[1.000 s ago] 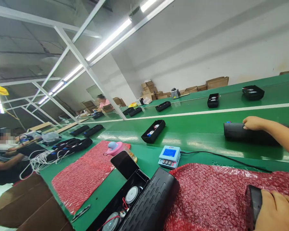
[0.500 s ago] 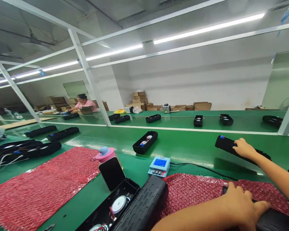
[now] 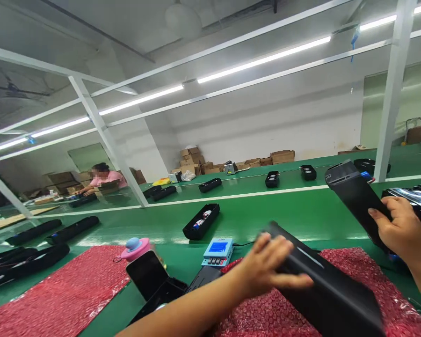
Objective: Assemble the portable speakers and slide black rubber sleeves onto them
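My right hand (image 3: 403, 224) is closed around a long black speaker housing (image 3: 359, 201), raised and tilted over the right side of the bench. A slot shows at its upper end, and a bit of blue sticks out behind it. My left hand (image 3: 266, 267), slightly blurred, has its fingers stretched and thumb apart against a second black housing (image 3: 323, 276). That housing slants across the red bubble wrap (image 3: 256, 313). Behind my left forearm is an opened black speaker case (image 3: 161, 299), partly covered by the arm.
A light-blue tester (image 3: 218, 252) with a cable stands ahead. Left of it are a pink-lidded bottle (image 3: 137, 248) and a phone-like dark panel (image 3: 148, 274). An open speaker housing (image 3: 201, 222) lies on the green belt (image 3: 245, 213). A co-worker (image 3: 105, 178) sits far left.
My right hand has lifted a housing off the belt, bringing it nearer and upright. My left hand has moved leftward along the other housing, which now lies further left. The view has turned right.
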Demonstrator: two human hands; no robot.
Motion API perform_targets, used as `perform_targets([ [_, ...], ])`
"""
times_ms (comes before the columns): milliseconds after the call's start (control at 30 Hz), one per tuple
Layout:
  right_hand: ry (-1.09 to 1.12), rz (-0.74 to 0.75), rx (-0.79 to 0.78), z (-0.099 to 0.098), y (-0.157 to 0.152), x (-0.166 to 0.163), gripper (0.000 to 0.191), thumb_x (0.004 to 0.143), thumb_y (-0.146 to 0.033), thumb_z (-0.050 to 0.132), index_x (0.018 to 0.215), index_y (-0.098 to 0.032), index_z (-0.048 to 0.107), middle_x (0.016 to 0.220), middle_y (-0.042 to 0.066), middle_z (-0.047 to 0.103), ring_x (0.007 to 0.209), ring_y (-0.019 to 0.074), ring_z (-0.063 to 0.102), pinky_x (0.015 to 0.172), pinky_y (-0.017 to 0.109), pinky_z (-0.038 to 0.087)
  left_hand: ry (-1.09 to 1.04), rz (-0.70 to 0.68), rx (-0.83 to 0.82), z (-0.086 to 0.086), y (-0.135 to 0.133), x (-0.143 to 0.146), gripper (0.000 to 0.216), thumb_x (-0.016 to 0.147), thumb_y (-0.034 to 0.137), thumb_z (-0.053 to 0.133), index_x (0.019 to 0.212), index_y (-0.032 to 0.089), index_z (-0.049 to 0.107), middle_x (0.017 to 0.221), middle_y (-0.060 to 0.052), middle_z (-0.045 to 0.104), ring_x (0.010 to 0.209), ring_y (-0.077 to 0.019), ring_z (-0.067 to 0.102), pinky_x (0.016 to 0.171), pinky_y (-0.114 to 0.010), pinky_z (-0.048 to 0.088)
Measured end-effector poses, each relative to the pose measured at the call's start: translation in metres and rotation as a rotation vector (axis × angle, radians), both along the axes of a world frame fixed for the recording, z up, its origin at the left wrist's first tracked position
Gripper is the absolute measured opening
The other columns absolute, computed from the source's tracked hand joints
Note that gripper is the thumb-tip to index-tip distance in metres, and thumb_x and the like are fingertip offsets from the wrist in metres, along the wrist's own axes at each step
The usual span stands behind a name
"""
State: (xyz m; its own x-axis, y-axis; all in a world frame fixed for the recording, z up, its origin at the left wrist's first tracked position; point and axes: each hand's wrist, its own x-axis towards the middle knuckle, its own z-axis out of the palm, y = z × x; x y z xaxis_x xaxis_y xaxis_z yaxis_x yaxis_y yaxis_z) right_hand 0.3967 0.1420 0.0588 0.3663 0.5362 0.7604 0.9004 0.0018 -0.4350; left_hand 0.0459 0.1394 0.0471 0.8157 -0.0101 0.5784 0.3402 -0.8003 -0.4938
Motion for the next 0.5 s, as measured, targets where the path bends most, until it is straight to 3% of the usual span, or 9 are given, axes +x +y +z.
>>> perform_targets([
  [100,0.043,0.038,0.135,-0.006,-0.013,-0.002,0.02,0.078,-0.041,0.04,0.077,-0.022,0.046,0.086,0.009,0.05,0.088,0.0246,0.052,0.08,0.036,0.043,-0.418,0.256,-0.636,0.033,0.029,-0.01,0.084,0.051,0.031,0.075,0.129,0.031,0.043,0.126,-0.009,0.05,0.114,-0.0316,0.049,0.098,-0.049,0.035],
  [167,0.053,0.073,0.16,-0.007,-0.014,-0.004,0.017,0.079,-0.037,0.043,0.077,-0.021,0.049,0.087,0.007,0.05,0.085,0.0223,0.052,0.077,0.034,0.043,-0.708,0.438,-1.125,0.046,0.056,-0.005,0.081,0.052,0.036,0.075,0.126,0.022,0.044,0.116,-0.009,0.058,0.104,-0.0291,0.056,0.091,-0.045,0.044],
  [200,0.057,0.085,0.164,-0.007,-0.014,-0.005,0.017,0.08,-0.036,0.043,0.077,-0.021,0.05,0.088,0.007,0.05,0.083,0.0215,0.052,0.076,0.034,0.043,-0.756,0.513,-1.253,0.049,0.07,-0.001,0.07,0.06,0.041,0.069,0.122,0.018,0.047,0.109,-0.01,0.061,0.096,-0.0272,0.06,0.085,-0.043,0.047],
  [267,0.068,0.106,0.171,-0.006,-0.013,-0.008,0.016,0.08,-0.035,0.044,0.079,-0.02,0.051,0.089,0.007,0.05,0.08,0.0206,0.052,0.073,0.034,0.043,-0.737,0.638,-1.302,0.049,0.1,0.004,0.057,0.066,0.042,0.065,0.115,0.016,0.052,0.102,-0.011,0.064,0.09,-0.0266,0.063,0.08,-0.042,0.049],
  [433,0.1,0.183,0.163,-0.001,-0.015,-0.024,0.013,0.081,-0.03,0.043,0.081,-0.019,0.051,0.089,0.007,0.048,0.08,0.0207,0.051,0.071,0.035,0.043,-0.614,0.979,-1.102,0.032,0.166,0.01,0.083,0.051,0.018,0.078,0.126,0.027,0.044,0.13,-0.012,0.048,0.123,-0.0336,0.041,0.094,-0.045,0.039],
  [500,0.12,0.218,0.138,0.001,-0.018,-0.031,0.013,0.082,-0.028,0.042,0.081,-0.018,0.05,0.09,0.007,0.048,0.081,0.0207,0.052,0.071,0.034,0.043,-0.534,1.1,-1.043,0.023,0.188,0.015,0.079,0.055,0.022,0.078,0.126,0.024,0.043,0.13,-0.013,0.046,0.122,-0.0343,0.041,0.093,-0.047,0.04],
])
